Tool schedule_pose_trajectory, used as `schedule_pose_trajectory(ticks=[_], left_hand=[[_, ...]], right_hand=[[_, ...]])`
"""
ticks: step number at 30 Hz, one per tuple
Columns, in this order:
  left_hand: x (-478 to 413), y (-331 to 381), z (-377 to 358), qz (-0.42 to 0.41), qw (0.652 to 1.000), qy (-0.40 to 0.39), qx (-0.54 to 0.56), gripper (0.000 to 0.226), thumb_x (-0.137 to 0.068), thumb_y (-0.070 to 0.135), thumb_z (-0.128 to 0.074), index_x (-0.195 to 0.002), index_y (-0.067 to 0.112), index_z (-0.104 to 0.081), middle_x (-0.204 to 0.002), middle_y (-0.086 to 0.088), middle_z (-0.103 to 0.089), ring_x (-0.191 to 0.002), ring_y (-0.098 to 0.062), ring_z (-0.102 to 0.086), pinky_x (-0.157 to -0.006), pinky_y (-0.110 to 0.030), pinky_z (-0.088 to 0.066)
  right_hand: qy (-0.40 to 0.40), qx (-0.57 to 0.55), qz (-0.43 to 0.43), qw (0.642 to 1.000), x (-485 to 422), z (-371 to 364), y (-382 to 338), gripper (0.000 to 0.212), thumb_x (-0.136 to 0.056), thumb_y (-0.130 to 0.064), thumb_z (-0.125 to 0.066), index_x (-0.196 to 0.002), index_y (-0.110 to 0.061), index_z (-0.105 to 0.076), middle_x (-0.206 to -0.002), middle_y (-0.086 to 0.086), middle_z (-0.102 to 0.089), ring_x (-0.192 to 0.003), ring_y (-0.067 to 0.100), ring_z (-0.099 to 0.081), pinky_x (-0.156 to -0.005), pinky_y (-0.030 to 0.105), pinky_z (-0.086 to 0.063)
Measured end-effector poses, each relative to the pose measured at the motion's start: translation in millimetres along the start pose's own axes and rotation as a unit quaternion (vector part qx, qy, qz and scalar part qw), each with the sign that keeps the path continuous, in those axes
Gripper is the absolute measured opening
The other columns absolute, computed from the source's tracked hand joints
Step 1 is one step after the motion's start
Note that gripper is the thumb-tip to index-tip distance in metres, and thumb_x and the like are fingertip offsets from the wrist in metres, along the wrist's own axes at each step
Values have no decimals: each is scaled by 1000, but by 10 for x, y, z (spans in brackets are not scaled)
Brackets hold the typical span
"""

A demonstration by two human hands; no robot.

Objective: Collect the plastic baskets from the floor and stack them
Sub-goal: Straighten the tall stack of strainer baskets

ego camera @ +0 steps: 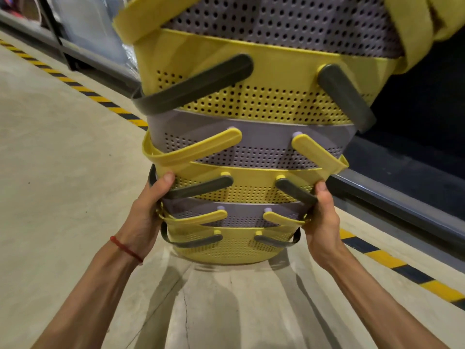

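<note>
Grip: left hand [148,215] and right hand [324,220] clamped on the stack [251,107], fingers wrapped behind, thumbs on the near side.
Why: this low, opposed hold at 9 and 3 o'clock probably steadies the tall nested load.
Stack: mid-frame, running up past 12 o'clock; base on or just above the floor [63,172], unclear which.
Arms: both outstretched, entering from 7 and 5 o'clock.

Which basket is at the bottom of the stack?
The lowest yellow basket with dark handles, beneath the left hand and right hand gripping the stack; a grey basket nests in it.
</note>
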State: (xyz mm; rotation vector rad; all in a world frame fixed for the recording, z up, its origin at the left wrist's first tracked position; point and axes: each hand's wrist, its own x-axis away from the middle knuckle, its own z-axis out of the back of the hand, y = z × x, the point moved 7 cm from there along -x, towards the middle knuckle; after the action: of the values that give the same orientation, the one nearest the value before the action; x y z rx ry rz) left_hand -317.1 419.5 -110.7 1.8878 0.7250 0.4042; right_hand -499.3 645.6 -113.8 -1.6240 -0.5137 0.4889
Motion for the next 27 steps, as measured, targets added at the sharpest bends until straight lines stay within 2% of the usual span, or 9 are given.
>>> schedule_pose_trajectory(ticks=[3,9,12,17,20,21,23,25,27], left_hand=[[126,13,-94,7,1000,-6,-2,37,-90,41,-57,-123,31,-68,-129,-3,-67,-118,-22,-64,-86,-31,-56],[338,-82,-533,23,999,-27,0,32,-89,41,-54,-115,35,-73,-124,0,-70,-114,-20,-67,-84,-31,-57],[367,-131,-857,24,999,-42,5,33,-89,41,-55,-115,32,-73,-124,-1,-70,-116,-21,-66,-87,-33,-57],[323,-197,-1498,31,996,-79,6,34,-89,41,-57,-116,28,-74,-125,-3,-69,-116,-21,-65,-90,-33,-57],[266,-212,-1921,24,996,-88,-5,32,-85,44,-61,-108,30,-77,-116,-1,-73,-110,-17,-68,-83,-29,-57],[241,-215,-2067,18,996,-91,-7,30,-85,43,-61,-106,30,-78,-114,0,-74,-107,-16,-69,-81,-27,-57],[181,-236,-2363,6,995,-103,-15,27,-87,41,-58,-102,32,-79,-109,3,-75,-103,-12,-70,-78,-23,-56],[114,-287,-2669,5,992,-120,-23,28,-88,41,-56,-101,32,-79,-109,4,-75,-103,-11,-70,-78,-23,-56],[36,-342,-2939,7,992,-127,-26,29,-87,42,-57,-101,32,-79,-110,3,-75,-104,-13,-70,-79,-24,-57]], right_hand=[[8,-7,1,1000,180,101,-34,54,-76,-79,-60,-114,-43,-73,-117,-4,-75,-105,16,-73,-76,24,-59],[49,-3,2,999,523,570,-184,56,-73,-83,-61,-112,-44,-73,-119,-3,-75,-108,18,-71,-82,28,-57],[61,0,11,998,659,865,-326,44,-81,-73,-55,-106,-44,-76,-112,-2,-77,-102,15,-74,-76,24,-59],[104,1,28,994,804,1445,-600,59,-63,-90,-61,-104,-49,-74,-113,-10,-75,-105,6,-70,-87,37,-49],[130,-1,41,991,809,1819,-736,64,-64,-90,-60,-111,-47,-72,-119,-10,-73,-110,8,-69,-92,42,-50],[135,-4,47,990,795,1945,-786,64,-67,-88,-60,-113,-46,-72,-121,-9,-73,-111,9,-69,-92,41,-53],[136,-20,57,989,764,2174,-882,58,-73,-83,-60,-113,-43,-73,-120,-8,-74,-109,10,-70,-83,31,-59],[138,-31,60,988,729,2428,-946,56,-75,-81,-60,-112,-41,-75,-116,-7,-75,-105,9,-71,-76,23,-59],[166,-32,60,984,697,2716,-988,64,-69,-86,-62,-113,-40,-74,-116,-6,-75,-106,10,-71,-81,30,-58]])
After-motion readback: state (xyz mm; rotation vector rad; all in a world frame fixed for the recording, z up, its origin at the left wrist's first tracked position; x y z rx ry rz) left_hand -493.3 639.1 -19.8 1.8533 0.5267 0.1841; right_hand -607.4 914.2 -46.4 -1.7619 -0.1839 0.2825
